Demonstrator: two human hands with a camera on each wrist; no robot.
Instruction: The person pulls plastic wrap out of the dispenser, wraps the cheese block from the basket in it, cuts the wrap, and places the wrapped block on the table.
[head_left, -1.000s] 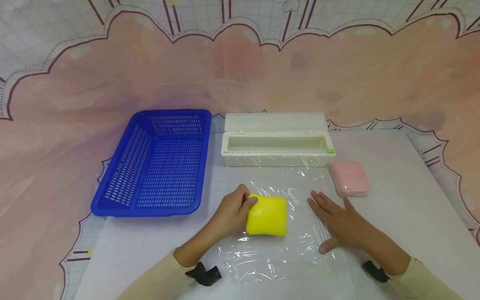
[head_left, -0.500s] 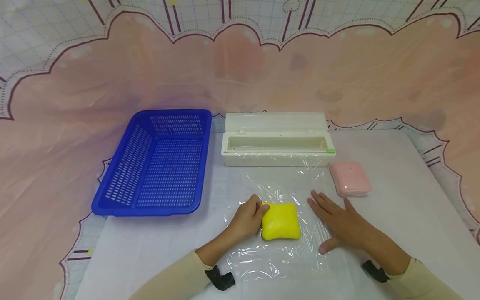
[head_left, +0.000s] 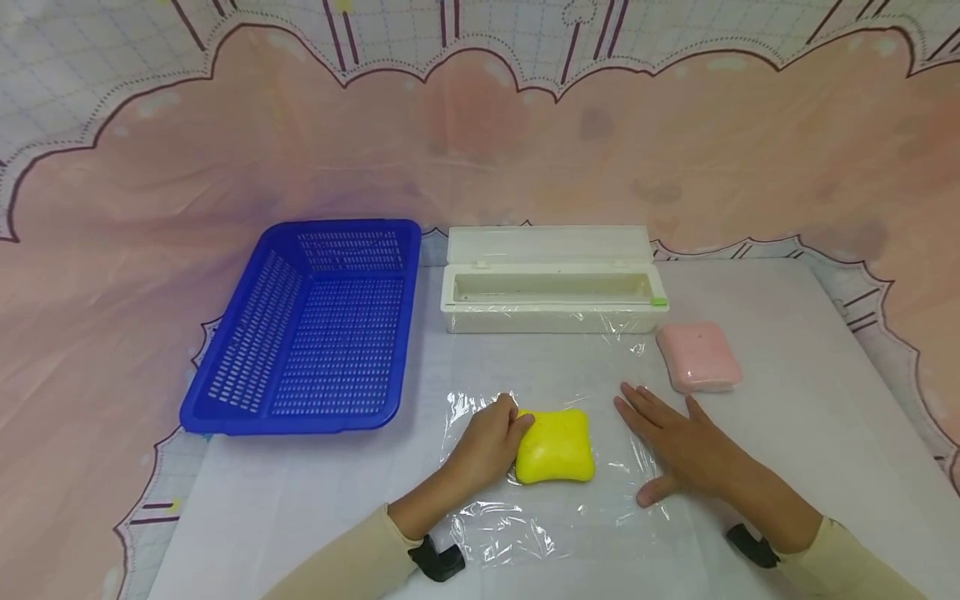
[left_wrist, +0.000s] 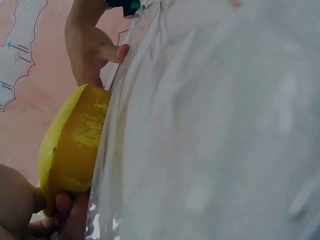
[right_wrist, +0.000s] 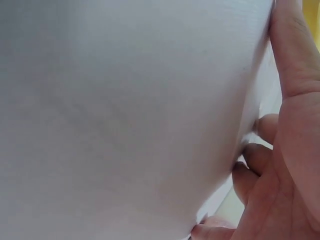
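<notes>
A yellow rounded-square block (head_left: 555,447) sits over a sheet of clear plastic film (head_left: 510,533) in the head view. My left hand (head_left: 480,446) grips its left side, thumb on the upper edge; the left wrist view shows the yellow block (left_wrist: 75,140) from the side, low against the film. Spread fingers of my right hand (head_left: 690,446) press on the film's right edge. In the right wrist view that hand (right_wrist: 280,165) has its fingertips down on the pale surface. The film reaches back to a long white dispenser box (head_left: 555,321) with its lid up.
A blue perforated basket (head_left: 337,346) stands at the back left. Right of the dispenser, close to my right fingers, lies a pink rounded-square block (head_left: 699,357) with a shiny covering. A white sheet (head_left: 817,417) covers the table, and a patterned cloth (head_left: 480,142) hangs behind.
My left hand has carried the yellow block right and nearer to me, then slightly back left. Creases in the film have shifted. My right hand stays where it was.
</notes>
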